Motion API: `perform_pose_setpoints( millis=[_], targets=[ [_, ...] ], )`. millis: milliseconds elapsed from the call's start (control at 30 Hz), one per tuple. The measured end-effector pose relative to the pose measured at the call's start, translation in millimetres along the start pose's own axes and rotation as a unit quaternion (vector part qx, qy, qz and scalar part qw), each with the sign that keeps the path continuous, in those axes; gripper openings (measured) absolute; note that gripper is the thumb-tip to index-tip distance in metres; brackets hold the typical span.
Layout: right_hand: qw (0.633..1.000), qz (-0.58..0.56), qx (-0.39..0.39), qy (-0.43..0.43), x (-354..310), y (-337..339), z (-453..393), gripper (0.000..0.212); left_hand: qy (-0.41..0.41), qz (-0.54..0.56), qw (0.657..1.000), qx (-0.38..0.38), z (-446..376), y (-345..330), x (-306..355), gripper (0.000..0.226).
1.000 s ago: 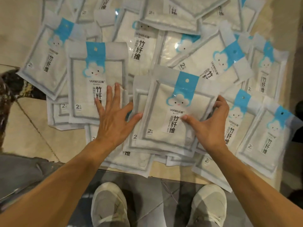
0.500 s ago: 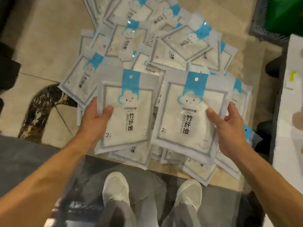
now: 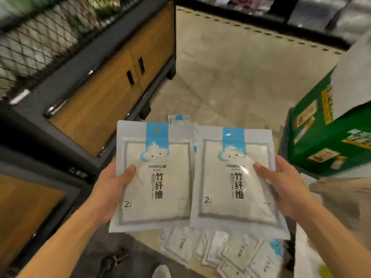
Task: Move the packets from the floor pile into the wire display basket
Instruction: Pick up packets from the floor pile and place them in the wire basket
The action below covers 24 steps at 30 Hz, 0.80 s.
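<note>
Two packets were held side by side, long axes running away from the body, blue headers farthest. The left packet [image 3: 154,177] was gripped by the left hand [image 3: 112,189], the right packet [image 3: 234,181] by the right hand [image 3: 281,187]. The floor pile [image 3: 224,251] lay below; open floor [image 3: 241,77] stretched ahead, between a wire display basket [image 3: 40,43] leftward and a green box [image 3: 329,133] rightward.

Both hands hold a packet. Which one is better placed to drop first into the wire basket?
Probably left. The left hand and its packet are on the side of the wire basket, upper left; the right hand sits toward the green box.
</note>
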State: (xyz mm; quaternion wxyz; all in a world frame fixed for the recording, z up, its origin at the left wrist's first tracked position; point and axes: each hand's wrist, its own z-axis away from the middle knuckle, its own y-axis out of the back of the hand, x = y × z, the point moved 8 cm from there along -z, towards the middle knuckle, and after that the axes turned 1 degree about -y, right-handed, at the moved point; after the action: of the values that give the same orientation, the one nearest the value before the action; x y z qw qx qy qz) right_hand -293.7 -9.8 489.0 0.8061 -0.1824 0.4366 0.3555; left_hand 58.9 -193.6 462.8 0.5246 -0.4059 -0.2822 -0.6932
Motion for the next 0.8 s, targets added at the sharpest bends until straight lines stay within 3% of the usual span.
perform_pose_setpoints(
  millis=[200, 400, 633, 800],
  targets=[
    [0.996, 0.008, -0.067, 0.053, -147.2, -66.4, 85.4, 0.035, -0.05, 0.054, 0.997, 0.022, 84.5, 58.2, 152.3, 0.029],
    [0.985, 0.003, -0.153, 0.08, -238.7, -146.5, 178.6, 0.035, -0.109, 0.084, 0.988, 0.072, 199.5, 144.7, 250.7, 0.03],
    [0.955, 0.027, -0.265, 0.13, -288.2, -249.1, 277.5, 0.037, -0.164, 0.13, 0.959, 0.19, 346.3, 247.7, 297.7, 0.031],
    [0.912, 0.049, -0.379, 0.148, -294.6, -322.3, 341.7, 0.034, -0.178, 0.169, 0.922, 0.299, 455.9, 307.6, 273.5, 0.025]
  ],
)
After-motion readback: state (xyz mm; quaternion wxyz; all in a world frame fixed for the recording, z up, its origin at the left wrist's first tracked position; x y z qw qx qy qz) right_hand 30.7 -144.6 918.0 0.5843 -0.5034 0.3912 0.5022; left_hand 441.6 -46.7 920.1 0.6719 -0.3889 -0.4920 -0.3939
